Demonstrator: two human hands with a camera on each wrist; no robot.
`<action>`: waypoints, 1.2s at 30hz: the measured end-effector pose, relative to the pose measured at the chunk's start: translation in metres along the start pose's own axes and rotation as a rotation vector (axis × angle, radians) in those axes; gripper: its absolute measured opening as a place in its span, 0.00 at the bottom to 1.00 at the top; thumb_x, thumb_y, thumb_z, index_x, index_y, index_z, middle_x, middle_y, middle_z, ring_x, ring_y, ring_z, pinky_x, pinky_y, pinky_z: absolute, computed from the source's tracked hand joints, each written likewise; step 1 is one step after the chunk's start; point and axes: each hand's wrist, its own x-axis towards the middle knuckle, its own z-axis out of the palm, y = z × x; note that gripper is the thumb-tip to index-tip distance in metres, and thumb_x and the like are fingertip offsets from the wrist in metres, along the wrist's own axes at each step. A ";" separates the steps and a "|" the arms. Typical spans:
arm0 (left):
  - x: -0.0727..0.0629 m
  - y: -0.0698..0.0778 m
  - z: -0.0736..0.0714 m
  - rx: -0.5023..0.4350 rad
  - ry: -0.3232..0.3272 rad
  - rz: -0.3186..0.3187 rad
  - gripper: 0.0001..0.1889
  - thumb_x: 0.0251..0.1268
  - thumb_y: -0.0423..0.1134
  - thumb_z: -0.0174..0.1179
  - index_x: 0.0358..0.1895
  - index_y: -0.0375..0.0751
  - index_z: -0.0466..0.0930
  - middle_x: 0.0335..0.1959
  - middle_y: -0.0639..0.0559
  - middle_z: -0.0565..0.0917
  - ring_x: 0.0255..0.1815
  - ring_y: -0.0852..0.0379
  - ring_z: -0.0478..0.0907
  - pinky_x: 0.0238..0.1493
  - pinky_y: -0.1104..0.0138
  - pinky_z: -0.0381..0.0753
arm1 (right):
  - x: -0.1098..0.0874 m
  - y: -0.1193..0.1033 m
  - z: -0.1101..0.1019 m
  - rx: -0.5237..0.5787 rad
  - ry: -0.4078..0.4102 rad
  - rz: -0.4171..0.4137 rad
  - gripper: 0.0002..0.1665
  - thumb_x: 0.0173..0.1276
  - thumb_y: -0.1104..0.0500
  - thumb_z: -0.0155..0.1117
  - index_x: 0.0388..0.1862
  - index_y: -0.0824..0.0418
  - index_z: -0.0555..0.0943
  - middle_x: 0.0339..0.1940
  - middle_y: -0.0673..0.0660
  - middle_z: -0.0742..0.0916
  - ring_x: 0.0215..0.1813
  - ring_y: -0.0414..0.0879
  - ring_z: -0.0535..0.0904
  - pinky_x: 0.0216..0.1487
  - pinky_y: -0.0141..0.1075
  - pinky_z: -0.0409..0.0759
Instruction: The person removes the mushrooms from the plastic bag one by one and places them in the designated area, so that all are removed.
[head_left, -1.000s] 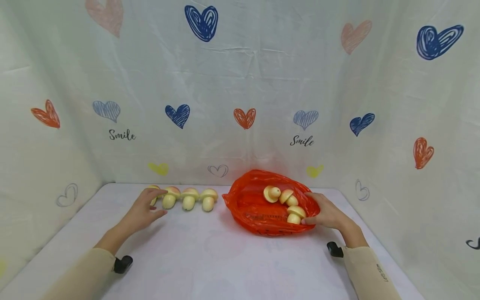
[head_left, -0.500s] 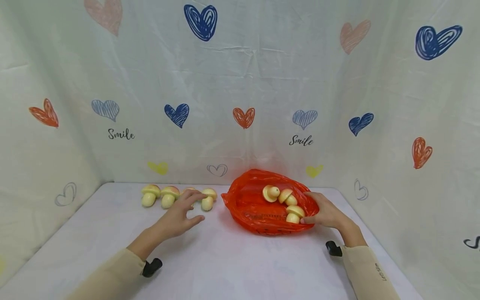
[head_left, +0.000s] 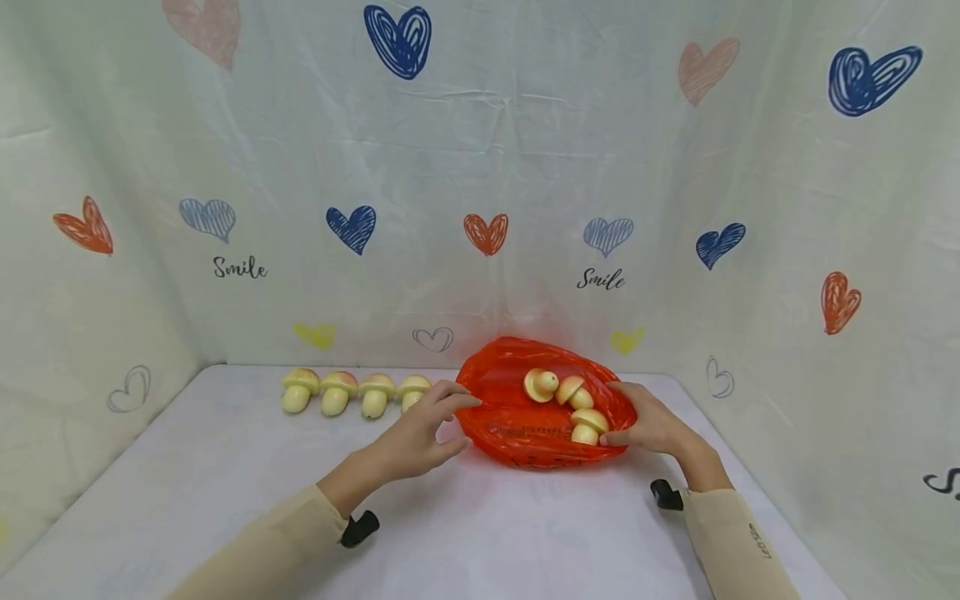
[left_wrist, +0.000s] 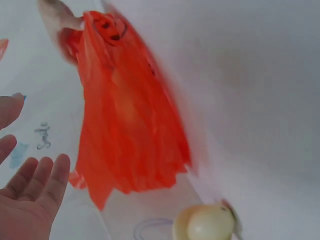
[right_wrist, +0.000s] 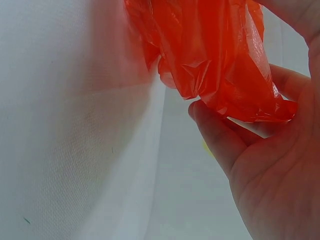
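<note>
A red plastic bag [head_left: 517, 454] lies with its mouth spread toward me, and three toy mushrooms [head_left: 588, 427] rest inside it. My right hand [head_left: 651, 423] grips the bag's right edge, thumb inside the mouth beside the nearest mushroom. In the right wrist view, the fingers [right_wrist: 220, 135] of that hand lie around the gathered plastic. My left hand [head_left: 412, 435] is at the bag's left edge, fingers parted and holding nothing. From the left wrist view, its fingers [left_wrist: 55, 182] are extended, with a gap between them and the bag [left_wrist: 125, 115].
A row of several more toy mushrooms [head_left: 339, 393] stands along the back left of the white-covered table [head_left: 480, 533]. One mushroom [left_wrist: 205, 222] shows low in the left wrist view. Behind the table hangs a white curtain [head_left: 420, 292] printed with hearts.
My left hand has moved right, from the row of mushrooms to the left edge of the bag. The right hand has kept its grip on the bag in nearly the same place.
</note>
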 end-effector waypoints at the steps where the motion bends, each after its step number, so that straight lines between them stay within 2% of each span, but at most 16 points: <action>1: 0.003 0.002 0.003 0.008 0.004 0.010 0.24 0.56 0.34 0.67 0.58 0.48 0.75 0.55 0.55 0.71 0.55 0.55 0.70 0.51 0.65 0.77 | 0.000 0.000 0.000 0.000 0.000 -0.005 0.58 0.44 0.41 0.78 0.71 0.58 0.61 0.69 0.64 0.66 0.66 0.64 0.63 0.55 0.62 0.72; 4: 0.014 0.007 0.011 0.003 0.005 0.026 0.23 0.58 0.35 0.67 0.58 0.47 0.75 0.54 0.55 0.71 0.55 0.58 0.69 0.53 0.63 0.77 | 0.000 -0.001 -0.001 -0.001 -0.001 -0.009 0.58 0.44 0.42 0.78 0.71 0.59 0.61 0.69 0.65 0.66 0.66 0.64 0.63 0.56 0.62 0.71; 14: 0.051 0.017 0.047 -0.073 -0.073 -0.001 0.22 0.61 0.38 0.64 0.60 0.50 0.73 0.54 0.55 0.69 0.57 0.61 0.66 0.56 0.68 0.74 | 0.000 -0.001 -0.003 0.010 -0.013 -0.008 0.58 0.43 0.42 0.78 0.71 0.58 0.62 0.69 0.64 0.66 0.66 0.64 0.63 0.55 0.61 0.72; 21: 0.074 0.016 0.071 -0.135 -0.170 -0.077 0.24 0.62 0.41 0.65 0.61 0.53 0.72 0.56 0.56 0.67 0.56 0.60 0.68 0.55 0.65 0.75 | -0.001 0.001 -0.003 0.016 -0.008 -0.005 0.58 0.42 0.43 0.79 0.71 0.57 0.62 0.69 0.63 0.67 0.66 0.63 0.63 0.55 0.61 0.73; 25: 0.085 0.012 0.085 -0.119 -0.190 -0.112 0.24 0.62 0.43 0.65 0.62 0.53 0.72 0.58 0.55 0.66 0.56 0.60 0.68 0.57 0.68 0.73 | -0.002 0.001 -0.004 0.009 -0.006 -0.002 0.59 0.42 0.42 0.78 0.71 0.57 0.62 0.69 0.63 0.67 0.66 0.63 0.63 0.56 0.62 0.72; 31: 0.102 0.008 0.104 -0.129 -0.210 -0.189 0.25 0.62 0.43 0.65 0.63 0.55 0.70 0.55 0.55 0.66 0.54 0.60 0.69 0.57 0.68 0.72 | -0.002 0.001 -0.006 0.010 -0.010 0.005 0.59 0.43 0.42 0.78 0.71 0.56 0.61 0.69 0.62 0.67 0.66 0.63 0.63 0.55 0.62 0.72; 36: 0.115 0.008 0.116 -0.181 -0.233 -0.248 0.27 0.61 0.44 0.65 0.64 0.57 0.70 0.54 0.55 0.67 0.57 0.53 0.69 0.56 0.67 0.73 | -0.001 0.002 -0.005 0.009 -0.012 0.003 0.59 0.42 0.42 0.79 0.72 0.55 0.61 0.69 0.61 0.67 0.66 0.62 0.63 0.54 0.60 0.74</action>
